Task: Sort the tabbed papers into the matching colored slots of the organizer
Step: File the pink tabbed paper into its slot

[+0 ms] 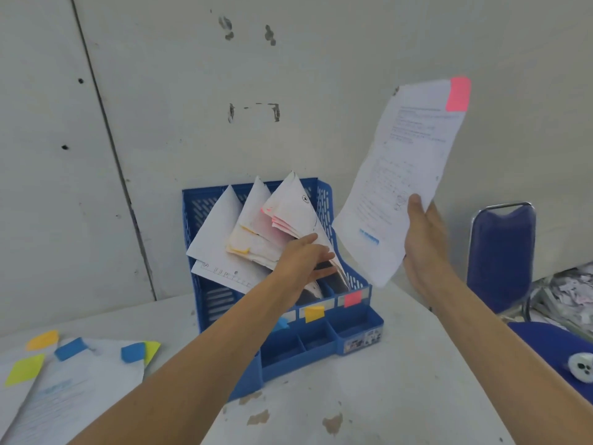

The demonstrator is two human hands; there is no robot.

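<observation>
- Right hand (423, 239): we log it raised to the right of the organizer (356, 329), forearm angled upward. The thumb lies on the printed face of the pink-tabbed sheet (404, 168) and the fingers are behind it, mostly hidden, pinching its lower part.
- Pink-tabbed sheet: held in the air, tilted, above and to the right of the organizer and apart from it. Its pink tab (459, 94) is at the top corner.
- Left hand (308, 261): arm stretched forward over the table (321, 396). The fingers are straight and close together, resting against the filed papers (288, 213) in the rightmost slot.
- Organizer: blue, upright on the table by the wall. We note a pink slot label (352, 298) on the rightmost slot and a yellow slot label (313, 313) beside it.
- Stack of tabbed papers (64, 390): lies flat on the table at the left, showing blue, yellow and orange tabs.
</observation>
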